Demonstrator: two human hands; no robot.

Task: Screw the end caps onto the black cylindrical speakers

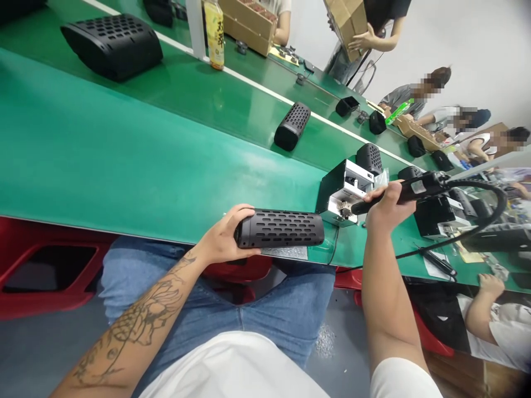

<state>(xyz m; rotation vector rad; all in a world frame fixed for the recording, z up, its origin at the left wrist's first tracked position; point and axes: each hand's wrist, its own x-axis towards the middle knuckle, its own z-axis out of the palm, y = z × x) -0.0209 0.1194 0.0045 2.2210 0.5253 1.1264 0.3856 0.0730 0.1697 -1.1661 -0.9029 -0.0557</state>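
Note:
My left hand (224, 237) grips one end of a long black perforated speaker shell (280, 228), held level at the near edge of the green belt (124, 149). My right hand (388, 207) is wrapped round a black electric screwdriver (409, 190) with a cable trailing right. The driver's tip points at a small white and black screw feeder box (344, 190) just right of the shell.
More black perforated shells lie on the belt: a large one (114, 44) far left, a small one (292, 126) in the middle, others further along. A drink bottle (214, 33) stands at the back. Other people work across and to my right; red crates sit below the table.

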